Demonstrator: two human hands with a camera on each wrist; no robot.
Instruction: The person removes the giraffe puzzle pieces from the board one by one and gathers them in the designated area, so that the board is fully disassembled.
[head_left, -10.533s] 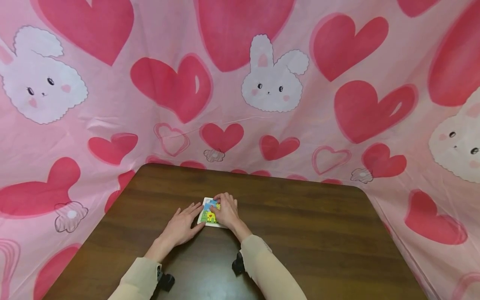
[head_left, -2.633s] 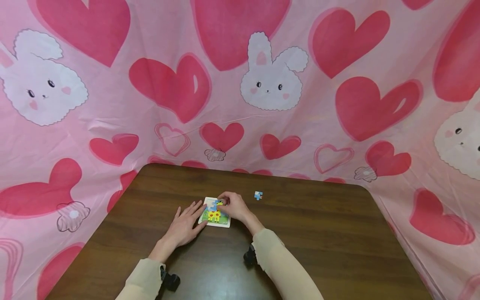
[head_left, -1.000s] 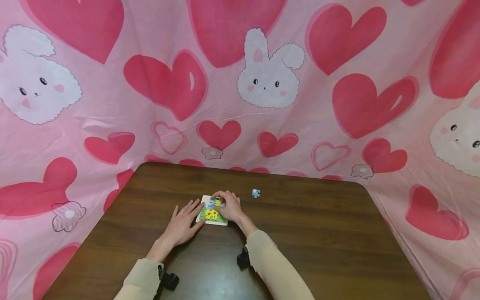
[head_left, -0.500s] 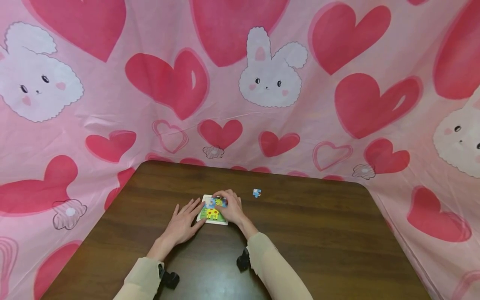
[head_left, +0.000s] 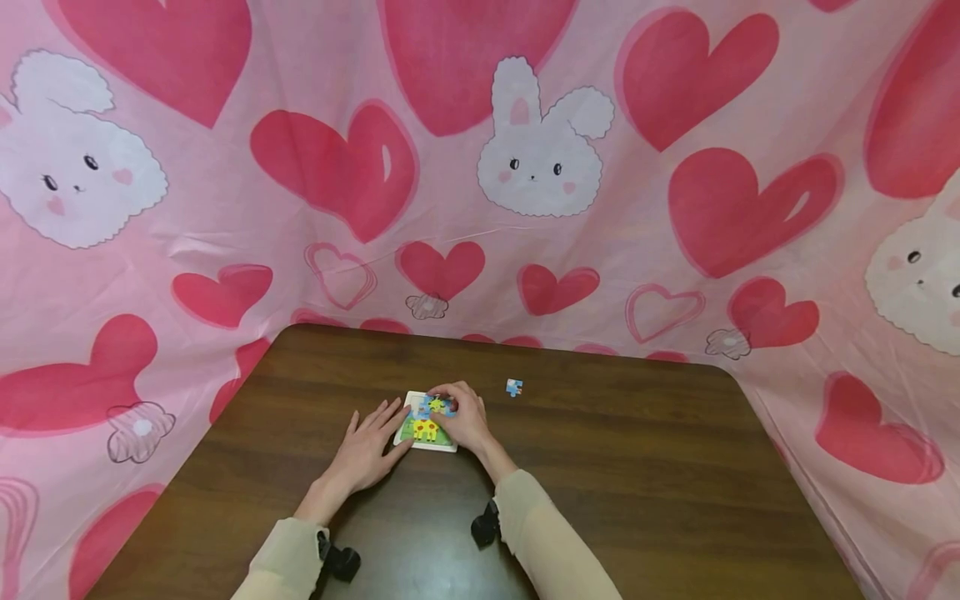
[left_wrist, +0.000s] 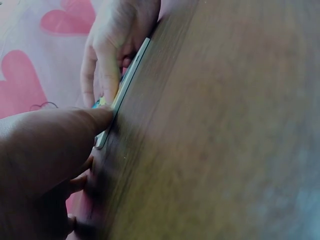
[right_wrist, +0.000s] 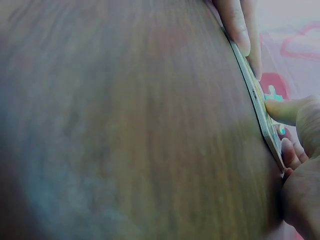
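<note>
A small giraffe jigsaw puzzle in a white-rimmed board [head_left: 431, 448] lies on the table. My left hand [head_left: 360, 452] rests along its left side, fingers straight and spread, thumb at the near-left corner. Over the board's upper right, my right hand [head_left: 467, 423] pinches a blue puzzle piece [head_left: 437, 405] with the yellow giraffe head on it. In the right wrist view this piece [right_wrist: 273, 95] stands tilted above the board's surface, by the thumb. The left wrist view shows the board's edge [left_wrist: 127, 82] flat on the wood. Part of the board's right side is hidden under my right hand.
One loose blue-and-white puzzle piece [head_left: 513, 387] lies on the brown wooden table [head_left: 637, 467], beyond the board to the right. A pink cloth [head_left: 450, 200] with hearts and rabbits hangs around the table's back and sides.
Since the oldest frame, a loose piece has come to lie at the back right and the right hand has taken hold of the giraffe-head piece. The left hand stays on the board.
</note>
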